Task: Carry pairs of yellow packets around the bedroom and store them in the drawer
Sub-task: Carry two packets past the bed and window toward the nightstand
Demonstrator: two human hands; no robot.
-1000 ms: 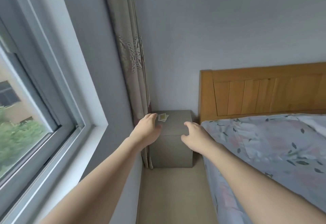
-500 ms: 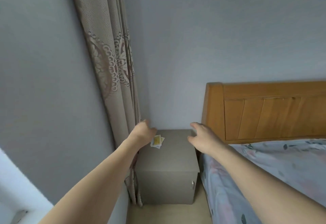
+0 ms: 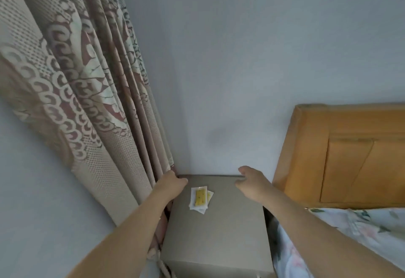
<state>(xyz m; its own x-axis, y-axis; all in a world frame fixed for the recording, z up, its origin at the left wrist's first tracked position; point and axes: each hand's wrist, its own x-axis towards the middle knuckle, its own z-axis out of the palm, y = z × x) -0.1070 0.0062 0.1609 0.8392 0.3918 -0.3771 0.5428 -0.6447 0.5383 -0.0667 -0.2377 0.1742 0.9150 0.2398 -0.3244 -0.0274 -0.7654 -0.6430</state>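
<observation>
Two yellow packets in clear wrappers lie stacked, the lower one mostly hidden, on top of a grey bedside cabinet in the room's corner. My left hand hovers over the cabinet's back left corner, just left of the packets, fingers loosely curled and holding nothing. My right hand is held over the cabinet's back right part, fingers bent and apart, also holding nothing. Neither hand touches the packets. The cabinet's front is almost out of view at the bottom edge.
A patterned beige curtain hangs at the left, down beside the cabinet. A wooden headboard and a bed with a floral sheet stand close on the right. Grey walls meet behind the cabinet.
The view has come closer to the cabinet and tilted down onto its top. Both hands have reached further over the top; the window has left the view.
</observation>
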